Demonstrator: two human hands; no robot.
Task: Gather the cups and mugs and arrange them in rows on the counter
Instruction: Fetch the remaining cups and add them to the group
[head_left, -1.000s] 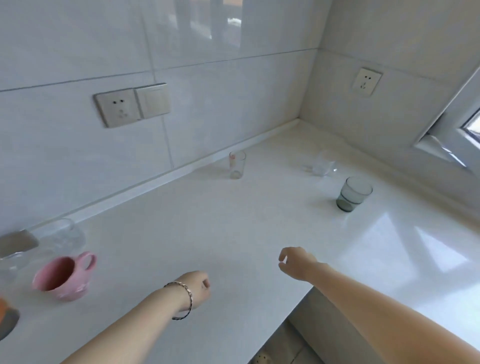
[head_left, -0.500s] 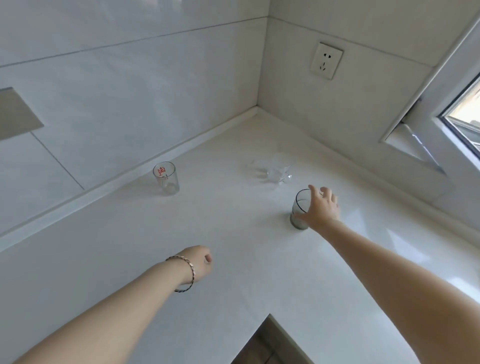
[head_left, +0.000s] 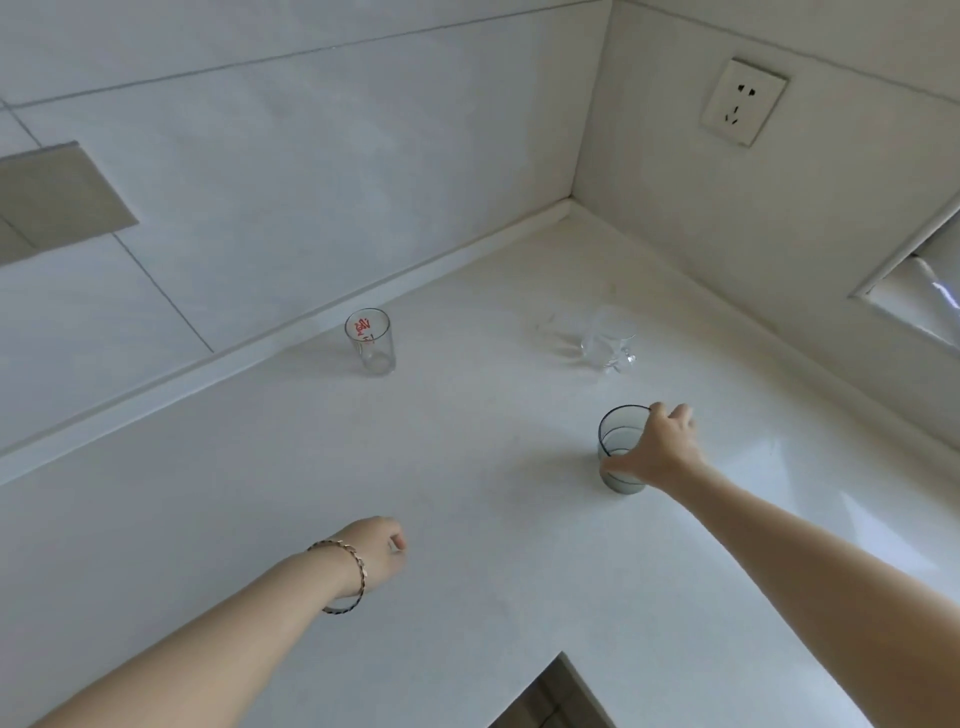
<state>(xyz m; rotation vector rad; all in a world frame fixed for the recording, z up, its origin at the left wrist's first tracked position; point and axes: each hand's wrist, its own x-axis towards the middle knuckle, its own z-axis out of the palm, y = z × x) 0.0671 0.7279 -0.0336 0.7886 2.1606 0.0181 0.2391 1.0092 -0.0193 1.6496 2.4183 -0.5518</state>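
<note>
On the white counter (head_left: 467, 519), the right hand (head_left: 655, 451) is wrapped around the tinted glass (head_left: 618, 447), thumb low on the near side and fingers over the far rim; the glass stands upright. The left hand (head_left: 375, 552), bracelet (head_left: 347, 577) on its wrist, hangs over the counter curled into a loose fist, holding nothing. Further back, a red-printed glass (head_left: 370, 341) stands near the wall and a clear mug (head_left: 609, 341) closer to the corner, well apart.
</note>
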